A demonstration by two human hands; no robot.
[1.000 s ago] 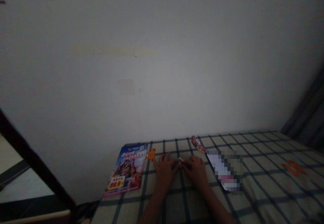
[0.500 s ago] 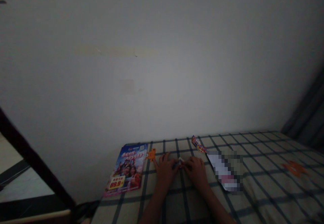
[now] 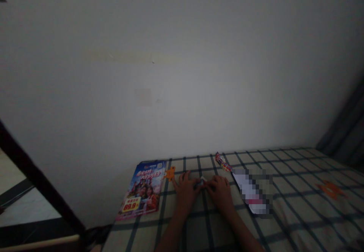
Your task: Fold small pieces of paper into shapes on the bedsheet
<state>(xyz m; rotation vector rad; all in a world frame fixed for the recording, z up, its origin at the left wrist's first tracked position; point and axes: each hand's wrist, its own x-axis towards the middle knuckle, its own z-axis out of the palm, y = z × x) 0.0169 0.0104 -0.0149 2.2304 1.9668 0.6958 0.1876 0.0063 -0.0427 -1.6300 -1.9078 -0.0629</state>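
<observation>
Between my two hands is a small piece of folded paper (image 3: 202, 180), pale at its top point. My left hand (image 3: 186, 189) pinches its left side with thumb and forefinger, the other fingers resting towards the cloth. From the right, my right hand (image 3: 218, 189) presses the paper's other side with its fingertips. Much of the paper is hidden by the fingers. Left of my left hand lies a stack of colourful printed flyers (image 3: 145, 191). A phone (image 3: 250, 191), its screen blurred out, lies right of my right hand.
A checked cloth (image 3: 287, 176) covers the surface up to the pale wall (image 3: 199, 92). A torn strip of printed paper (image 3: 223, 163) lies beyond the phone. Orange figures show on the cloth at left and right. A dark slanted post (image 3: 36, 180) stands at the left.
My fingertips have shifted very slightly around the folded paper, with a little more of its face showing. Everything else stays where it was.
</observation>
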